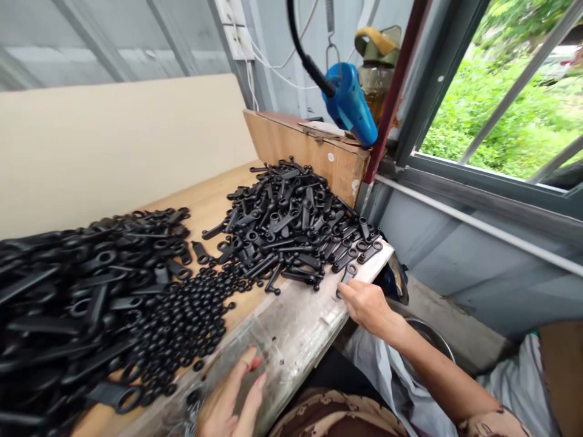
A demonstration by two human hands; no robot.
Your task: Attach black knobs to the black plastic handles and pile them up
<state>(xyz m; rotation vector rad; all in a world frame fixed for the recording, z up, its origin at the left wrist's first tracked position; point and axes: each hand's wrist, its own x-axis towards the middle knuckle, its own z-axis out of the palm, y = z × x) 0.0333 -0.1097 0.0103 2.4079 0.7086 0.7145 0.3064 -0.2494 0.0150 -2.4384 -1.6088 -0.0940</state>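
Observation:
My right hand (367, 305) reaches to the table's near right edge, its fingertips pinched on a black flat plastic part (348, 275) at the rim of the right pile (291, 218) of such parts. My left hand (234, 397) lies at the front edge with fingers stretched out flat on a clear plastic bag (282, 340); it holds nothing. Just beyond it lies a heap of small black rings (191, 315). A bigger pile of long black parts (77, 297) fills the left side.
A wooden tabletop (212, 203) carries the piles, with a beige board behind. A cardboard box (310, 149) stands at the back right. A blue corded tool (348, 103) hangs above it. A window frame and rail run on the right. A metal basin (432, 337) sits below.

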